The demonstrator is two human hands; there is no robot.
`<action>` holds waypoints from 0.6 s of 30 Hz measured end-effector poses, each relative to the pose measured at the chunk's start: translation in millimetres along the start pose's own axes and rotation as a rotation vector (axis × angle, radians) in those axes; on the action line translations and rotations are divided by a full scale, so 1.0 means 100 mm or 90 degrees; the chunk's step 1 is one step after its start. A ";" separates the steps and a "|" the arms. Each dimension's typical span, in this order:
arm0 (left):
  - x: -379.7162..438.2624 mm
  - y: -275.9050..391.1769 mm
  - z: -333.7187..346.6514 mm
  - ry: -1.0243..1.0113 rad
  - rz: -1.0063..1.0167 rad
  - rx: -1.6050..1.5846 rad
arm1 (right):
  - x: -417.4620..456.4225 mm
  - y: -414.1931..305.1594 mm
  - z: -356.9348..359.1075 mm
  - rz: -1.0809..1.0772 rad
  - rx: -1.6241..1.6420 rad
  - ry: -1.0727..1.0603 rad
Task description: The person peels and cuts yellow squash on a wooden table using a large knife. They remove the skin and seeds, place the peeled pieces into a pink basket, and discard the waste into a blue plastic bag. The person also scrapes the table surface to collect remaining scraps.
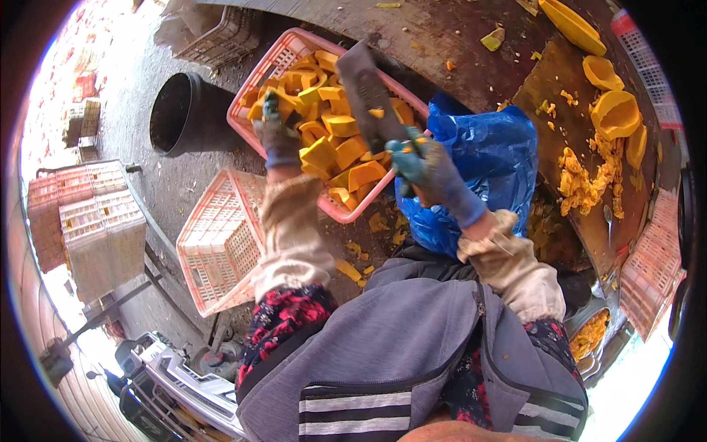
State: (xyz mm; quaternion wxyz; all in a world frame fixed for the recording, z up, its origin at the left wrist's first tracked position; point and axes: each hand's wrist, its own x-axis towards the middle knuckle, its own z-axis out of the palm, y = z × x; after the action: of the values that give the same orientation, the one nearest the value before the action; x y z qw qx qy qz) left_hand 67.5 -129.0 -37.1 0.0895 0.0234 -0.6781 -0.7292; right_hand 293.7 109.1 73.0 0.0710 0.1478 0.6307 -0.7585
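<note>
My left hand, in a dirty work glove, is at the left side of a pink plastic crate, touching the pumpkin chunks heaped in it; its fingers are partly hidden and whether it grips a piece is unclear. Gloved too, my right hand grips a wide-bladed cleaver over the crate's right part, blade pointing up the picture. A bit of orange pumpkin clings to the blade. Beside my right hand is a blue plastic bag.
Hollowed pumpkin pieces and scooped pulp lie on a board at the right, near a spoon. A black bucket and an empty pink-white crate stand left. Pumpkin scraps litter the ground.
</note>
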 end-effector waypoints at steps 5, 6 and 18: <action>1.09 -0.14 0.60 -0.012 -0.242 0.054 | -0.68 -0.30 -0.59 -0.051 0.071 0.166; 1.16 -0.16 0.69 0.015 -0.230 0.031 | -0.83 -0.26 -0.71 -0.089 0.068 0.199; -0.14 -0.03 2.30 -0.279 -0.011 0.112 | -2.35 0.11 -1.34 -0.078 0.280 0.497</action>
State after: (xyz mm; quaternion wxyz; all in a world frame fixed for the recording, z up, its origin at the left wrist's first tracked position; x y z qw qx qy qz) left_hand 44.8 100.1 -22.8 -0.0685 -0.1219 -0.7419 -0.6557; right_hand 537.1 219.8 114.5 -0.2503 0.3965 0.4418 -0.7649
